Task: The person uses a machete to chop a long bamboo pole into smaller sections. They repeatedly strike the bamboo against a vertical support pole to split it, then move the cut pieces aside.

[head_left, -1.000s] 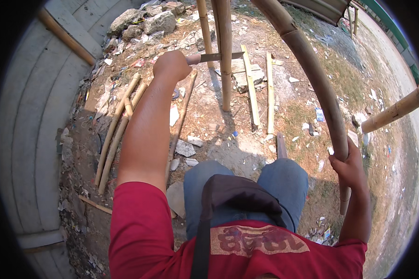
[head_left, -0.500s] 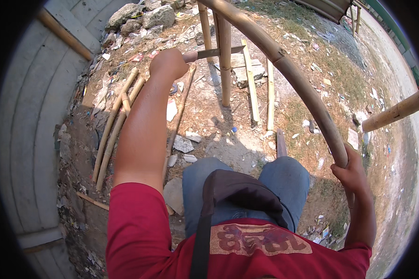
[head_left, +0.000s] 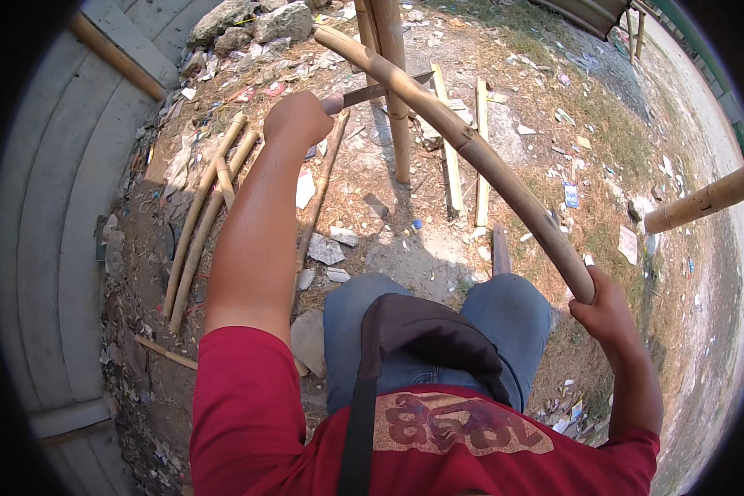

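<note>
Right hand [head_left: 608, 307] gripped the long tan bamboo pole's [head_left: 479, 157] near end; pole ran diag. up-left. Left hand [head_left: 298, 117] was closed on a steel-bladed knife [head_left: 380, 89] touching it. Pole looked stiff, light, smooth; best held w/ 1 hand at its end.

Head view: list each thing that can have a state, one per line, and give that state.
Left hand: closed on the knife handle.
Knife: held out, blade against the pole.
Right hand: closed on the pole's near end.
Pole: held, slanting up and away.
Upright bamboo: standing in the ground.
Bamboo sticks: lying on the ground, left.
</note>
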`<state>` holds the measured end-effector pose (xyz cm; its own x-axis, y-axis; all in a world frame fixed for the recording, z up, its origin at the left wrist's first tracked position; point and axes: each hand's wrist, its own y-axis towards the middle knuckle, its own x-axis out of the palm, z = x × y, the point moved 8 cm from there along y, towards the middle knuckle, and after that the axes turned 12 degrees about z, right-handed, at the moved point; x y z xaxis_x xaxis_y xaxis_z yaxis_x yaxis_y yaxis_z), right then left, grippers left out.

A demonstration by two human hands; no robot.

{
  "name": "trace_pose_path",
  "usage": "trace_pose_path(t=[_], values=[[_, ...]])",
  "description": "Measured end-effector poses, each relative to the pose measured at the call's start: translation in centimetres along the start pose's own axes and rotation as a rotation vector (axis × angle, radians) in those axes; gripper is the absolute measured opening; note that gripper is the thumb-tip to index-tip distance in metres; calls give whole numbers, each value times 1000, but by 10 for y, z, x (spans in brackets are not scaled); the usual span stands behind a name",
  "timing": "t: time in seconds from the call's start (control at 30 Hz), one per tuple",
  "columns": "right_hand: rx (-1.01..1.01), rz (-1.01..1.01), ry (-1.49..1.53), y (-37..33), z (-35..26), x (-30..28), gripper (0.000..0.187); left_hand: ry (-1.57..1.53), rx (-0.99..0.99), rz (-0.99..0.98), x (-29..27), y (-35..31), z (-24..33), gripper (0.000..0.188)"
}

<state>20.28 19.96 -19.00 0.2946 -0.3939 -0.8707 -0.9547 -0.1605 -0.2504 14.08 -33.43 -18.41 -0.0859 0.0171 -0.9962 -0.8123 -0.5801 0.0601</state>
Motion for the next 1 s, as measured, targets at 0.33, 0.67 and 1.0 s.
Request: trace_pose_path(t=[0.33,0.67,1.0], values=[[-57,268,375,-1,-14,-38,37,-19,1,-25,-1,6,10,42],[-75,126,79,-7,10,-6,44,-50,-17,-64,14,-1,11,38],[-53,150,200,3,3,-3,50,-112,-23,-83,8,-3,19,38]])
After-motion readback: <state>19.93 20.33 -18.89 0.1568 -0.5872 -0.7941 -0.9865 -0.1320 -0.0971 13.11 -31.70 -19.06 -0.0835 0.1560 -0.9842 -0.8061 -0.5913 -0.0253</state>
